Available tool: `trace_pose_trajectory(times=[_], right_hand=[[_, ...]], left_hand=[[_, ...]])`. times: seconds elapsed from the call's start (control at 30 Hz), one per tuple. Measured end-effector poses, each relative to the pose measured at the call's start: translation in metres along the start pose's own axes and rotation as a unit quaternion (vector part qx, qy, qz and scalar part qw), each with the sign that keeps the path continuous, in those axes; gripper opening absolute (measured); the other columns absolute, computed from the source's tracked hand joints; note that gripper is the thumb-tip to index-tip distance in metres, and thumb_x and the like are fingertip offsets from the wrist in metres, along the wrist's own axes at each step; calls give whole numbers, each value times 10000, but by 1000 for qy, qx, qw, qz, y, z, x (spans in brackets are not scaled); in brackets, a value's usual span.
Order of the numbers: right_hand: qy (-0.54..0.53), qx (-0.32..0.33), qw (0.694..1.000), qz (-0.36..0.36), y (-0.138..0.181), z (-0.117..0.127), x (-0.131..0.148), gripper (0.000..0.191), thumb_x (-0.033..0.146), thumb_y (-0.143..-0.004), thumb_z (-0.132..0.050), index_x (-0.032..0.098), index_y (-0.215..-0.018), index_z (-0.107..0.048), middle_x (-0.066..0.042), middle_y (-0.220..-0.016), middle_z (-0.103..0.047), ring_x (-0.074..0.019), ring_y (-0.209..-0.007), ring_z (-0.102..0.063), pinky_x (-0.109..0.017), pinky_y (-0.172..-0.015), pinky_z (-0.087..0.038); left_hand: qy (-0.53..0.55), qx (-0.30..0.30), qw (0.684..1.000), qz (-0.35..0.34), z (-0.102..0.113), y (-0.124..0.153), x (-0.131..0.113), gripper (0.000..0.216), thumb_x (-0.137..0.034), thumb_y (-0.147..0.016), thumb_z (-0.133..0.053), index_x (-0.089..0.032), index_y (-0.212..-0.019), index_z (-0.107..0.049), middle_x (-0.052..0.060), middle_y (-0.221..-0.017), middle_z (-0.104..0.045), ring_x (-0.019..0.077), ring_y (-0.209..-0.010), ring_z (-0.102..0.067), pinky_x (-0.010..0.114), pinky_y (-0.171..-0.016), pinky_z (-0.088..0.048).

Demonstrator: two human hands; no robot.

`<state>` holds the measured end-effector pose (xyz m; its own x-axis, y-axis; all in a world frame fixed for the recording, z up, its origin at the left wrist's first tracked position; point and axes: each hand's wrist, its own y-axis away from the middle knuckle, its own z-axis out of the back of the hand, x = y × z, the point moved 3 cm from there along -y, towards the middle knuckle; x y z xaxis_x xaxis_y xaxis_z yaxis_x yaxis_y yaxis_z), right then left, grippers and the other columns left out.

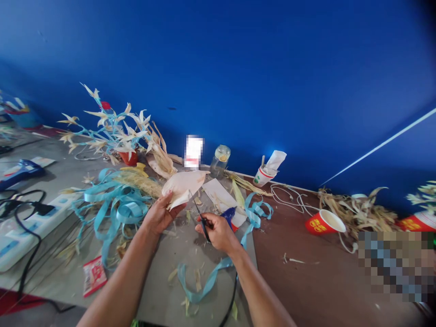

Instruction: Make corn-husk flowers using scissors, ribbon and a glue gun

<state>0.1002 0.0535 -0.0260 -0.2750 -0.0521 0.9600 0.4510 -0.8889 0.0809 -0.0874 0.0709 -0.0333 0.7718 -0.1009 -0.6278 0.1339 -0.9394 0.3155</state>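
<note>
A broad, pale corn husk (185, 185) is pinched at its lower left edge by my left hand (161, 213). My right hand (218, 230) grips a pair of scissors (203, 222) with dark handles, its blades pointing up toward the husk's lower right edge. Whether the blades touch the husk I cannot tell. Close behind my right hand lies a blue tool (229, 213), partly hidden, beside a white sheet (218, 193). Light blue ribbon (131, 211) is heaped left of my left hand, and another strip of ribbon (195, 290) curls on the table below.
Husk flowers on blue stems (116, 127) stand in a red pot (128, 158). At the back are a glass jar (220, 161) and a white cup (264, 176). A red paper cup (322, 222) tilts at right. A power strip (34, 227) with black cables lies left.
</note>
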Motion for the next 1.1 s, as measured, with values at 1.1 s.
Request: trace_pose_trajectory(times=[1.1], right_hand=[[-231, 46, 971, -36, 4, -5, 18, 439, 514, -637, -702, 138, -845, -611, 48, -502, -490, -80, -487, -402, -224, -503, -272]], left_hand=[[-47, -45, 997, 43, -10, 9, 15, 60, -101, -739, -606, -91, -796, -625, 65, -700, -687, 130, -562, -645, 203, -544, -546]])
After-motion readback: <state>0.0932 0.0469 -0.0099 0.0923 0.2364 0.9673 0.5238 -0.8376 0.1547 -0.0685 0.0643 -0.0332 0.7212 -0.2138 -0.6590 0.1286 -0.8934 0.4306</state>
